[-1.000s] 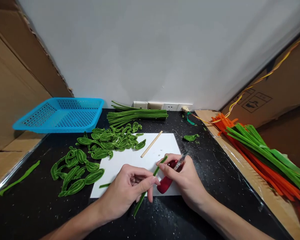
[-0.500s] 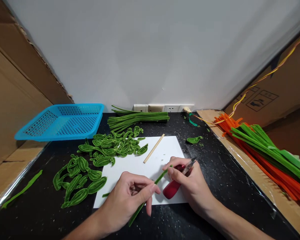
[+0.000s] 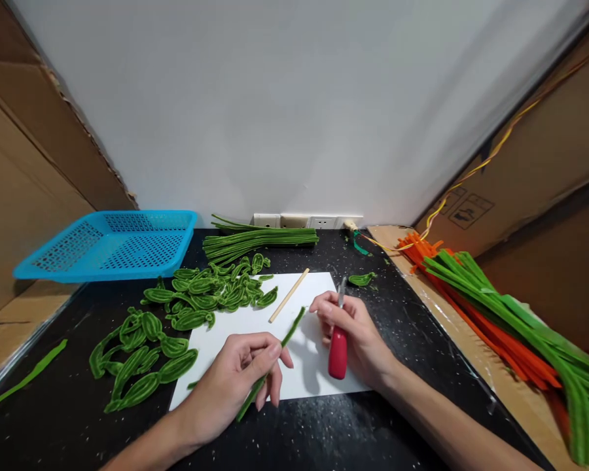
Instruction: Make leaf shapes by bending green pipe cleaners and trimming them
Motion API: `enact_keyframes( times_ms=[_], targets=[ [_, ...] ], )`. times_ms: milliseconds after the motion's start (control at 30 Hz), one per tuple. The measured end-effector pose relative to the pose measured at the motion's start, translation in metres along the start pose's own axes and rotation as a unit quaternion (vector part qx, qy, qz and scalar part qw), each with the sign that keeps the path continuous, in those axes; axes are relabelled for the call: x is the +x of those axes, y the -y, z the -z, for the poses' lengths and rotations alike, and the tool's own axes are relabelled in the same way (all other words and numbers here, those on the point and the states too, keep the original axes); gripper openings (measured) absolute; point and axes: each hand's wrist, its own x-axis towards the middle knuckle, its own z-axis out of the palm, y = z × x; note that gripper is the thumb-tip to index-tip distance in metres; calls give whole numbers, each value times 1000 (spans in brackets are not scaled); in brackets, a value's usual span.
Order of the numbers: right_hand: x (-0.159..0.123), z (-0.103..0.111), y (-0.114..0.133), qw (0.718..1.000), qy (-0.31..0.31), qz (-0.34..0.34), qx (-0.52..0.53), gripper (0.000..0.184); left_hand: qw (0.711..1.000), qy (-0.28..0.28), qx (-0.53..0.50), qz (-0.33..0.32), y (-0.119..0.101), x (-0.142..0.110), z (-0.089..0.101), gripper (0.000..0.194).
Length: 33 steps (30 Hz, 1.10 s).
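Note:
My left hand (image 3: 238, 379) pinches a straight green pipe cleaner (image 3: 290, 329) that slants up to the right over a white sheet of paper (image 3: 304, 356). My right hand (image 3: 356, 333) is closed on a red-handled cutting tool (image 3: 338, 350), its metal tip pointing up beside the pipe cleaner's free end. A thin wooden stick (image 3: 288, 296) lies on the paper behind the hands.
Folded green leaf shapes (image 3: 203, 291) are heaped left of the paper, more (image 3: 137, 356) nearer me. A blue mesh basket (image 3: 110, 243) sits far left. A bundle of green pipe cleaners (image 3: 255, 239) lies by the wall sockets (image 3: 307, 221). Orange and green pipe cleaners (image 3: 491, 307) lie at right.
My right hand let go of the pipe cleaner's end and swung the red tool upright. The left hand kept its pinch. The view shifted slightly.

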Motion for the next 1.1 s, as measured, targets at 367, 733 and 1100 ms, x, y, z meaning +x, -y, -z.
enact_keyframes(
  times_ms=[367,733,1100],
  targets=[
    [-14,-19,1,991,122,42,-34,25,988,27,-136,72,-6,-15,-14,40],
    [-15,-19,-8,995,62,60,-57,32,987,66,-122,79,-1,-9,-29,44],
    [-17,-19,-13,999,7,52,3,28,986,56,-151,40,-3,-11,-23,35]
  ],
)
